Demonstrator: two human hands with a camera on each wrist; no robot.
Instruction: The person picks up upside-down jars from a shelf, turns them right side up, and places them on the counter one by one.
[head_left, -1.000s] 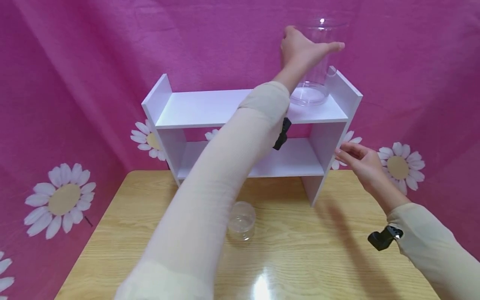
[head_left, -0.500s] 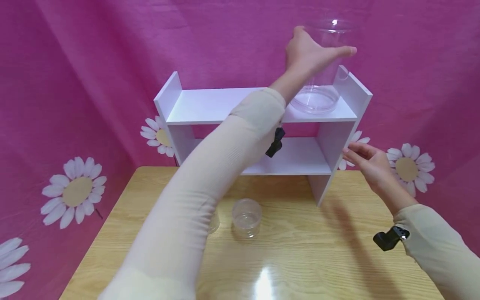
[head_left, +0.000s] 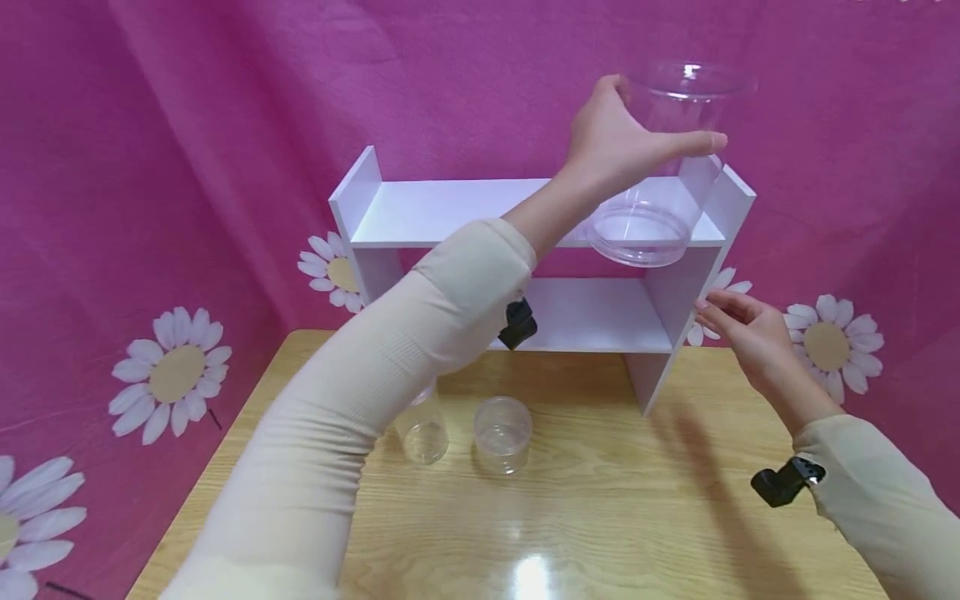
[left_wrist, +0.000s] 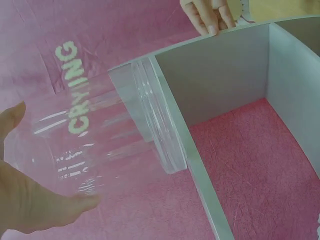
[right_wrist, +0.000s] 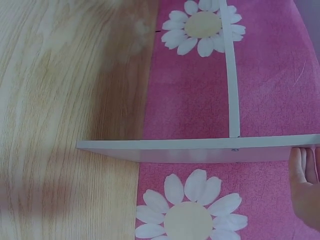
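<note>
My left hand [head_left: 615, 154] grips a tall clear cylindrical jar [head_left: 647, 250] high on its side, fingers behind and thumb stretched along the front. The jar is upright with its rim at the top, and its thick base overlaps the front edge of the upper shelf in the head view. The left wrist view has the jar's base [left_wrist: 160, 120] right by that shelf edge. At the white shelf unit's right side panel [right_wrist: 200, 151], my right hand [head_left: 753, 337] touches the outer face with its fingertips. That hand's fingers are lightly bent around nothing.
On the wooden table [head_left: 600, 517], a short clear tub [head_left: 502, 437] stands in front of the white shelf unit [head_left: 450, 204]. Left of it is another clear container [head_left: 425, 437], partly behind the left sleeve [head_left: 360, 400]. A pink flowered curtain [head_left: 225, 83] hangs behind and at both sides.
The jar has come forward from the upper shelf's surface to its front edge, held in my left hand. The head view has shifted slightly left. My right hand stays at the side panel.
</note>
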